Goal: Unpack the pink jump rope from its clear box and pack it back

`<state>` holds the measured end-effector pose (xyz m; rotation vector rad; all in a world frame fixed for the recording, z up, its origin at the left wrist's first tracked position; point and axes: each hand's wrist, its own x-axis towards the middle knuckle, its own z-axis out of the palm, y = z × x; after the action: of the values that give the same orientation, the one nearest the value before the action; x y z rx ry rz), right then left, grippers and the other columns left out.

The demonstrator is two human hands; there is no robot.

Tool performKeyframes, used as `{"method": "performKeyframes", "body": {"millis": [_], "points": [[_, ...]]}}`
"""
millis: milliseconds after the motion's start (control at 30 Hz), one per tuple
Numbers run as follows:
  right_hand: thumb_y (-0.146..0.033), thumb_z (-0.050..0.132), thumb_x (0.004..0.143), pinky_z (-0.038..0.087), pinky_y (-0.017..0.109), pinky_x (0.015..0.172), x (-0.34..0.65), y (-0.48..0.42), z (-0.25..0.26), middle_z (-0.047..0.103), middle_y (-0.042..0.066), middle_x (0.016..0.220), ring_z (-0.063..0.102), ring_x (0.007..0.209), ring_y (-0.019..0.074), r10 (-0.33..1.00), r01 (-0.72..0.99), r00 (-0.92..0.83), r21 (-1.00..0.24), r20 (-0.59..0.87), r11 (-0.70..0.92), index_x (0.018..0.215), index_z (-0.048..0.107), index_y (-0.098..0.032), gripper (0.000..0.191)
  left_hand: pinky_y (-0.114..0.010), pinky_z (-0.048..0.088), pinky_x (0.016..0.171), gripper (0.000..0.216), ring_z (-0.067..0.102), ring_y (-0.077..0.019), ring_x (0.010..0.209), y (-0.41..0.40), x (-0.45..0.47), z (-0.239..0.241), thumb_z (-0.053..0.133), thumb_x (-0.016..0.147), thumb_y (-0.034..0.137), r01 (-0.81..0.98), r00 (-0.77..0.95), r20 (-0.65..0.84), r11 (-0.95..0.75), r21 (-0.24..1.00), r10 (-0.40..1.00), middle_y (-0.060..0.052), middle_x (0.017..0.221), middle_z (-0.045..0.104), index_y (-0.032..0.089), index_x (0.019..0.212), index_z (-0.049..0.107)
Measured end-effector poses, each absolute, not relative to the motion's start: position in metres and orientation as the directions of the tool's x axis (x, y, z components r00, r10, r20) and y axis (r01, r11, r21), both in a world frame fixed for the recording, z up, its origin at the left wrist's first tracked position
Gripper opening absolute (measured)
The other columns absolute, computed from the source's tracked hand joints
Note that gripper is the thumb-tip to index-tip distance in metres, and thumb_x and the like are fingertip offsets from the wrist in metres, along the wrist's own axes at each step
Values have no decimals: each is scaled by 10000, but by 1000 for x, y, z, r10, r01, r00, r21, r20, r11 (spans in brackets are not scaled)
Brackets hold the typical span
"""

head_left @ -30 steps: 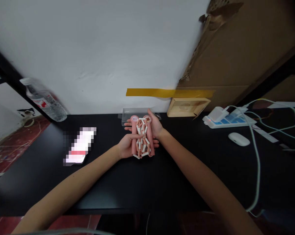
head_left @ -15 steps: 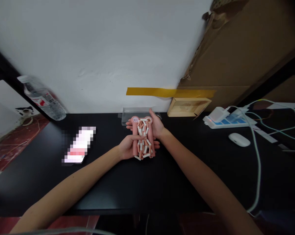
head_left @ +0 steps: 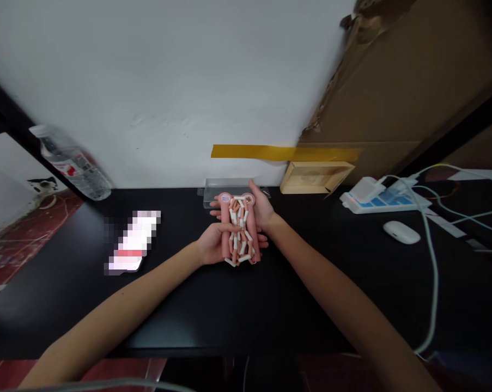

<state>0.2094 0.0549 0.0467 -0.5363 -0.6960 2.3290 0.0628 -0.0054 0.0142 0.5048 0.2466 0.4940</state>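
A beaded jump rope with two pink handles and pink-and-white beads is bundled above the black table, its handles side by side. My left hand grips it from the left, thumb laid across the beads and fingers passing underneath to show at the right side. My right hand supports it from behind at the upper right, thumb pointing up, fingertips showing past the left handle. Just behind the hands lies a clear plastic case against the wall.
On the left are a phone with a blurred screen and a leaning plastic bottle. A shallow wooden box, a power strip with cables and a white mouse stand to the right. Cardboard covers part of the wall.
The view has shifted very slightly. Both hands keep the same hold on the jump rope, with no other clear movement.
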Motion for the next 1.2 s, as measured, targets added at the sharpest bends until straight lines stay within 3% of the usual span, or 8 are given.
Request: {"method": "performKeyframes", "body": {"millis": [367, 800, 1200], "points": [[-661, 88, 983, 511, 612, 969, 211, 60, 40, 749, 213, 1073, 709, 1039, 349, 677, -457, -715, -616, -174, -641, 1231, 646, -70, 850, -527, 399, 1055, 472, 600, -371, 1246, -6, 63, 13, 534, 849, 206, -377, 854, -126, 766, 521, 506, -244, 1189, 694, 20, 1277, 605], [-674, 87, 982, 480, 599, 1021, 208, 58, 42, 722, 227, 1164, 671, 1135, 340, 700, -472, -696, -632, -160, -614, 1276, 610, -58, 860, -477, 407, 1049, 540, 642, -366, 1189, -5, 61, 13, 523, 878, 232, -390, 863, -95, 775, 498, 495, -242, 1201, 694, 5, 1367, 554], [-709, 70, 963, 507, 582, 991, 209, 61, 38, 737, 223, 1123, 700, 1073, 338, 673, -454, -717, -612, -181, -648, 1236, 635, -59, 903, -470, 404, 1060, 528, 654, -353, 1176, -5, 62, 13, 502, 879, 214, -411, 857, -96, 783, 468, 507, -230, 1203, 698, 15, 1364, 561]]}}
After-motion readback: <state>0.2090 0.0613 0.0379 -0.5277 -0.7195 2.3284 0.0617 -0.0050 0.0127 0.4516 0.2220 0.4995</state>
